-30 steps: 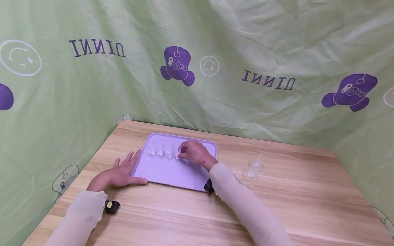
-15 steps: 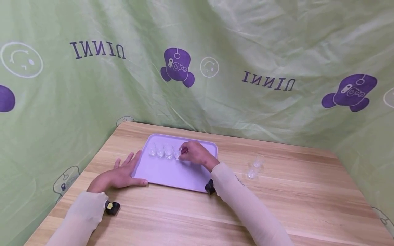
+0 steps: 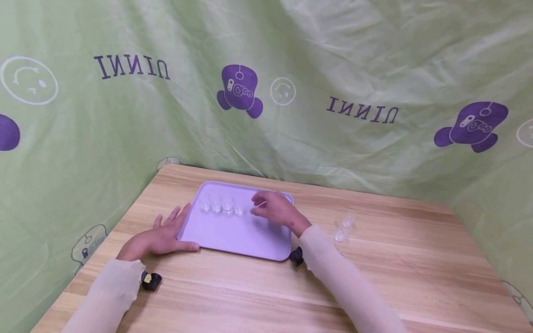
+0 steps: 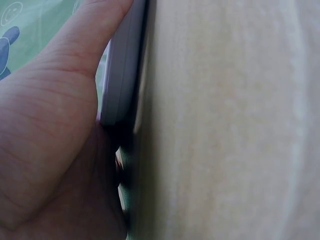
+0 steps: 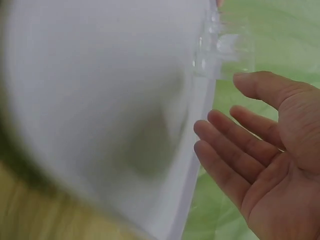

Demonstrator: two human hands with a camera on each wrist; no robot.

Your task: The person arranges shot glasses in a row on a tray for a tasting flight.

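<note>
A row of several small clear glasses [image 3: 226, 206] stands on the purple tray [image 3: 233, 236], toward its back left. My right hand [image 3: 276, 210] hovers over the tray just right of the row's last glass [image 3: 238, 209]. In the right wrist view its fingers are apart and hold nothing, with the glasses [image 5: 225, 47] beyond the thumb tip. At the tray's left front corner rests my left hand [image 3: 168, 235], fingers spread along the left side and thumb along the front edge. The left wrist view shows that thumb against the tray's side wall [image 4: 120, 75].
Two more clear glasses [image 3: 344, 226] are on the wooden table [image 3: 399, 268] to the right of the tray. A green printed cloth [image 3: 316, 148] hangs behind the table and along its sides. Each wrist wears a small black camera [image 3: 151, 280].
My right hand has let go of the last glass in the row and moved a little to the right. The left hand and the tray have stayed in place.
</note>
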